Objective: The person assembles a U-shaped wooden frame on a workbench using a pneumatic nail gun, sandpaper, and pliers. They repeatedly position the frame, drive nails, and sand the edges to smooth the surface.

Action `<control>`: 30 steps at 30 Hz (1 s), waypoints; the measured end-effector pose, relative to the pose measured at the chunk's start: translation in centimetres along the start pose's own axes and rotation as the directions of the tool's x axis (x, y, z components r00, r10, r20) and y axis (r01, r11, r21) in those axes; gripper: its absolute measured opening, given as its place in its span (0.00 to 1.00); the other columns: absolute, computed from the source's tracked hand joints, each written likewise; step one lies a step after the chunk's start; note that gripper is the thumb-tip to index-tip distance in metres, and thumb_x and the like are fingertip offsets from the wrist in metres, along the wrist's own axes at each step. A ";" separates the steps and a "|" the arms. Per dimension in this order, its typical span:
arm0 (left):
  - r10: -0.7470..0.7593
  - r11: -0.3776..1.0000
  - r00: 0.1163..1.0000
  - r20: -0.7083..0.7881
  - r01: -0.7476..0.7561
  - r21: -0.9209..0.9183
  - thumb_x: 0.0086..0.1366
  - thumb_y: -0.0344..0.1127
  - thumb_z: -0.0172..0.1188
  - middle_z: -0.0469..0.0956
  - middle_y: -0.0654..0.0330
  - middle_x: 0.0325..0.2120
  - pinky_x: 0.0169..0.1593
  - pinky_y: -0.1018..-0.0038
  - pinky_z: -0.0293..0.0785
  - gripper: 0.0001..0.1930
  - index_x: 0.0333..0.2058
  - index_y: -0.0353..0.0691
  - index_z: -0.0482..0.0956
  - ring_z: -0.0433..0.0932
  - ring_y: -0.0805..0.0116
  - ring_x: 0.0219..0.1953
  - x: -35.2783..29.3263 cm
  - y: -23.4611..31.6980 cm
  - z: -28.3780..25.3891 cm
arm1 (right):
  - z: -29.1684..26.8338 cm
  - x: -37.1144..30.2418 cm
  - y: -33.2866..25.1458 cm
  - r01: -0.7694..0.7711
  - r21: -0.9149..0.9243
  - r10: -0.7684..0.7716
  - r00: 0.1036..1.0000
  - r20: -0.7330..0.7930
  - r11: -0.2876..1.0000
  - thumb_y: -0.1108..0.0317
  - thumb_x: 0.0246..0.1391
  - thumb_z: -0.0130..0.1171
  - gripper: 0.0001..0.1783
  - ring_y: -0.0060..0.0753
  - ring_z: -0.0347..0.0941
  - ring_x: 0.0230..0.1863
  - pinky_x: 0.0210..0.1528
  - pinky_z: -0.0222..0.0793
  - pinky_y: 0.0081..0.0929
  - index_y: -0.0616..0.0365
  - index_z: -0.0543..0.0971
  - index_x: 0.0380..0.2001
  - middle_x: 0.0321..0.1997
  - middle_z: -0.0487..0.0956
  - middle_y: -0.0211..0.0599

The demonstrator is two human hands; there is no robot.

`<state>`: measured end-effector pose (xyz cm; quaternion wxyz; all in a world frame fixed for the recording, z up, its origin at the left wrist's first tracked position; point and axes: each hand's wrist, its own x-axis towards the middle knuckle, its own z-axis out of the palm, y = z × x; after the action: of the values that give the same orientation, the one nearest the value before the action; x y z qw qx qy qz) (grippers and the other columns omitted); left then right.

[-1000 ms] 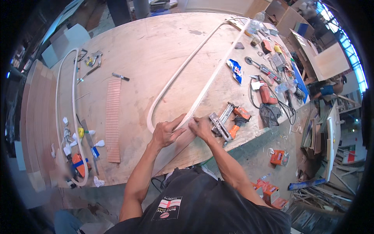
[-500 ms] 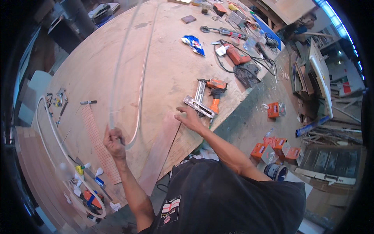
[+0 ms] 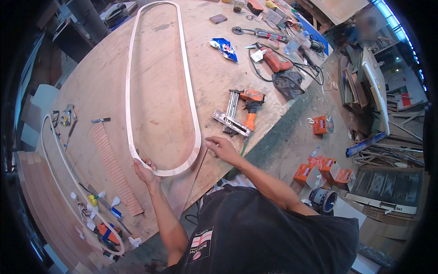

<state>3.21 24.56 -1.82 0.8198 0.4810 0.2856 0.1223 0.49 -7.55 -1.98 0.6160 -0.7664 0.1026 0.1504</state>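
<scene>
A long pale wooden oval frame [image 3: 192, 105] with rounded ends lies on the plywood table [image 3: 159, 68]. My left hand [image 3: 147, 170] grips its near left curve, thumb on the inner side. My right hand [image 3: 221, 148] is just beside the near right curve, fingers apart and empty; whether a fingertip touches the frame I cannot tell. Under the frame's near end runs a thin pinkish board [image 3: 182, 189], partly covered. Past my right hand lies an orange and black nail gun [image 3: 246, 109] with a green hose.
A second oval frame [image 3: 68, 166] and a slotted wooden strip [image 3: 114, 166] lie to the left. Farther right are a red power drill [image 3: 276, 61] with its cord, a caulking gun [image 3: 260, 33] and a blue packet [image 3: 224, 49]. Orange boxes [image 3: 323, 124] stand on the floor.
The oval frame has swung down flat onto the table, held in my left hand. My left hand has shifted slightly right and nearer; my right hand has come slightly nearer.
</scene>
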 end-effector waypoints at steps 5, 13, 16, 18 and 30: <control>0.027 0.985 0.994 -0.103 -0.009 0.171 0.81 0.55 0.45 0.72 0.61 0.28 0.20 0.77 0.67 0.24 0.55 0.38 0.69 0.69 0.75 0.21 2.9 -4.8 -2.2 | 0.3 -0.7 0.5 0.008 -0.122 0.010 0.989 0.146 0.993 0.51 0.64 0.65 0.28 0.33 0.83 0.32 0.38 0.79 0.34 0.64 0.82 0.55 0.37 0.85 0.45; 0.412 0.614 0.904 -0.118 -0.179 0.769 0.77 0.41 0.52 0.74 0.52 0.60 0.65 0.59 0.72 0.21 0.63 0.38 0.73 0.74 0.56 0.61 8.4 -8.1 -8.8 | -5.6 -1.3 3.0 0.106 -0.098 -0.066 0.937 0.344 0.990 0.68 0.65 0.62 0.13 0.23 0.81 0.35 0.34 0.78 0.23 0.66 0.84 0.47 0.35 0.85 0.35; 0.696 0.592 0.638 -0.328 -0.252 0.765 0.66 0.42 0.71 0.77 0.50 0.51 0.63 0.59 0.68 0.23 0.54 0.36 0.77 0.74 0.51 0.56 4.5 -5.2 -3.2 | -9.5 -2.9 4.9 0.092 -0.065 -0.069 0.954 0.293 0.994 0.66 0.64 0.63 0.12 0.21 0.77 0.30 0.31 0.73 0.23 0.66 0.84 0.43 0.29 0.81 0.31; 0.683 0.589 0.682 -0.262 -0.302 0.749 0.65 0.38 0.70 0.80 0.48 0.45 0.56 0.62 0.74 0.15 0.44 0.34 0.82 0.79 0.51 0.49 -1.1 -2.3 -0.2 | -12.0 -3.9 6.4 0.025 -0.093 0.004 0.954 0.300 0.995 0.65 0.65 0.62 0.12 0.19 0.71 0.27 0.29 0.67 0.22 0.65 0.84 0.43 0.28 0.79 0.29; 0.437 0.622 0.870 -0.228 -0.109 0.776 0.72 0.37 0.61 0.74 0.53 0.21 0.33 0.64 0.70 0.13 0.32 0.32 0.73 0.73 0.64 0.25 -26.8 -4.3 -5.6 | -9.3 -6.2 4.4 0.347 -0.157 -0.225 0.831 0.508 0.925 0.65 0.70 0.54 0.12 0.17 0.63 0.28 0.33 0.60 0.21 0.60 0.82 0.48 0.26 0.71 0.24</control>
<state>-22.02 13.60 1.82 0.4474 0.7748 0.3911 0.2158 -5.80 -17.73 -1.97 0.5391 -0.7807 -0.1895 0.2529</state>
